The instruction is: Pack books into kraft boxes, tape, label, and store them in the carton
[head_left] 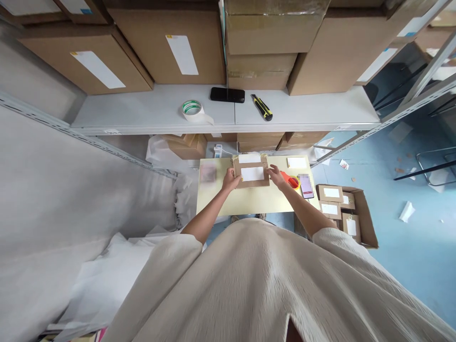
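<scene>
A small cardboard box (pixel 255 182) with white labels on it is between my two hands over the pale yellow table (pixel 231 205). My left hand (pixel 231 180) grips its left edge, thumb on the near face and the other fingers mostly hidden. At the opposite edge, my right hand (pixel 275 175) holds the box with bent fingers. Just right of that hand lies an orange-red tape dispenser with a yellow roll (pixel 292 182). Beside it is a phone (pixel 306 185) with a lit screen. A white-labelled flat piece (pixel 297 163) rests at the table's back right.
A grey shelf (pixel 142 111) above the table carries large cartons (pixel 178 47), a masking tape roll (pixel 194 110), a black phone (pixel 227 95) and a box cutter (pixel 262 108). On the right, an open carton (pixel 368 218) contains several small labelled boxes. White sheets (pixel 107 275) pile up at left.
</scene>
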Tool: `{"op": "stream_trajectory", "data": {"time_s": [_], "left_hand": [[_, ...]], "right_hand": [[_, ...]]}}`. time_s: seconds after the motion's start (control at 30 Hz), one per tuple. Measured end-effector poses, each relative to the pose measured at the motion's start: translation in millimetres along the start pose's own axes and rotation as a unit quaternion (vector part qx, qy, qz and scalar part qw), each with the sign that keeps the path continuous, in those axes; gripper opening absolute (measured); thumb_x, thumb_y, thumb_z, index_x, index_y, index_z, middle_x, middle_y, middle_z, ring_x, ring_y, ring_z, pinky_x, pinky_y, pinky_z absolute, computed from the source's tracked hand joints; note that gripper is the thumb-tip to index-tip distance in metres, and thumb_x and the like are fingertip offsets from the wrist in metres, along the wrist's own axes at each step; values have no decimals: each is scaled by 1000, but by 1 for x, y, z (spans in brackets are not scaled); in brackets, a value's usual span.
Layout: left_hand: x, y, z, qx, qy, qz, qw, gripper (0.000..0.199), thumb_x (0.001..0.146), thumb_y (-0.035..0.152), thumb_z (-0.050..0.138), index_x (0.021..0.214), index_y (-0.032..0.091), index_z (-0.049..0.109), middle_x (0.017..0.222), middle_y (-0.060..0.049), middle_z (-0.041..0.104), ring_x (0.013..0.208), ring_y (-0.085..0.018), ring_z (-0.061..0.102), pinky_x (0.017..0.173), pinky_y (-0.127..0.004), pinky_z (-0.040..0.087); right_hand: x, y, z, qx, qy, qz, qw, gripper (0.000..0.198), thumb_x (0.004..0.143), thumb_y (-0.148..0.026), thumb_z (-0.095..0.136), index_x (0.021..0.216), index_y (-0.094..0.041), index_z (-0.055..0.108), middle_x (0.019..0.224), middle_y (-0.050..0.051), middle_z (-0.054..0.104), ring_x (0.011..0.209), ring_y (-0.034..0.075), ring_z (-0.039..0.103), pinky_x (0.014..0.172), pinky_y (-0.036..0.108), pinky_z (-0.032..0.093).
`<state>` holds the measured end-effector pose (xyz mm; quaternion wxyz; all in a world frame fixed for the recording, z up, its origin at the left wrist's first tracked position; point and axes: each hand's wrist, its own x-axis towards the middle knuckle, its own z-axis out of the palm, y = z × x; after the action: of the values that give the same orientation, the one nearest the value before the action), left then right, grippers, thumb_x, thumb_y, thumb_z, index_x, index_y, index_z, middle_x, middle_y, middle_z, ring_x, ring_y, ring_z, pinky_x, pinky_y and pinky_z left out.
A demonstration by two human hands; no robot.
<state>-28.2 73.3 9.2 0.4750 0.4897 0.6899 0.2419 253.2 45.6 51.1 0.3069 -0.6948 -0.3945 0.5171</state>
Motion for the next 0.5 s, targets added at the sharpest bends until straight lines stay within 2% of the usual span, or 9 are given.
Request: {"op": "stream_trajectory", "data": {"time_s": [0.1,0.17,0.27,0.37,0.5], "left_hand": [[-1,4,-5,-48,34,26,998,45,97,36,79,134,29,54,149,-12,73,133,-27,74,107,-38,58],[-2,1,-7,-73,47,27,996,43,107,47,69,141,28,50,152,-14,71,135,-27,74,107,-38,57],[-6,-13,-9,-77,42,-5,996,44,117,64,48,141,28,51,137,-13,76,130,-28,75,104,-38,57],[-14,-33,-10,-78,27,-42,996,53,118,73,32,133,29,56,116,-9,78,120,-28,76,101,-40,58],[-23,-46,-17,-66,12,-48,997,52,118,73,33,128,29,60,113,-7,77,116,-27,76,104,-43,59]], "right_hand": [[1,-4,0,16,1,-42,999,84,98,-74,65,171,-35,48,157,11,71,144,31,66,119,50,59],[1,-4,1,35,-6,-51,998,79,103,-77,54,172,-38,46,159,10,69,148,30,64,120,51,59],[-1,5,1,70,-23,-25,997,74,109,-81,42,170,-39,49,161,12,67,149,31,66,120,54,58],[-6,21,-2,78,-37,22,996,76,110,-81,37,168,-34,52,163,15,66,146,33,68,122,56,57],[-10,36,-11,41,-46,56,997,76,112,-78,36,163,-27,57,156,19,71,139,34,73,118,53,59]]}}
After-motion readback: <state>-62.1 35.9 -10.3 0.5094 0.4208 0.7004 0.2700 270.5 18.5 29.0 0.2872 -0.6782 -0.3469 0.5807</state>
